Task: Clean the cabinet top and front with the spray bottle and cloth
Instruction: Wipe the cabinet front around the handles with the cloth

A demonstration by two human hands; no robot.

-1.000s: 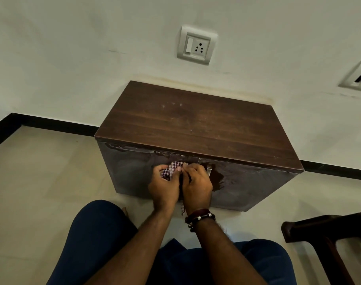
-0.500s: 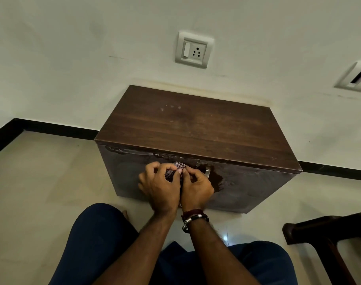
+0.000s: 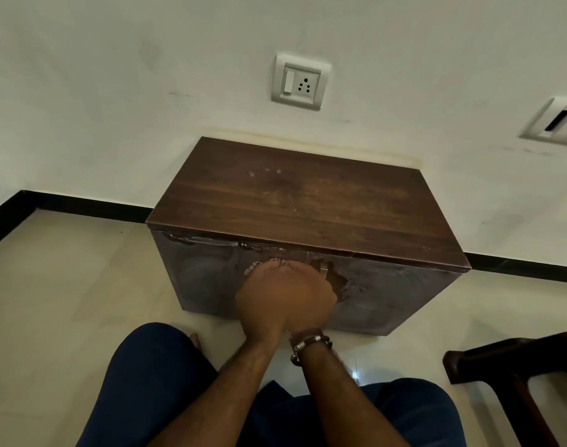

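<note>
Trouble could come from the small silver metal handle (image 3: 323,273) on the cabinet front, just beside the hands: the little checked red-and-white cloth (image 3: 252,269) might catch on it and get pulled out of the fingers. The wet, streaky dark front of the low brown wooden cabinet (image 3: 388,295) could also let the hands slide, and marks may get left behind. The dusty-looking brown wooden top (image 3: 308,201) may need more wiping too. No spray bottle can be seen.

Both arms reach forward and down from the lap. The left hand (image 3: 262,298) and the right hand (image 3: 311,293) sit pressed together against the cabinet front, near its middle. Only a tiny bit of cloth peeks out at the left hand's fingertips. The picture is blurry, so I cannot tell how the fingers hold it.
</note>
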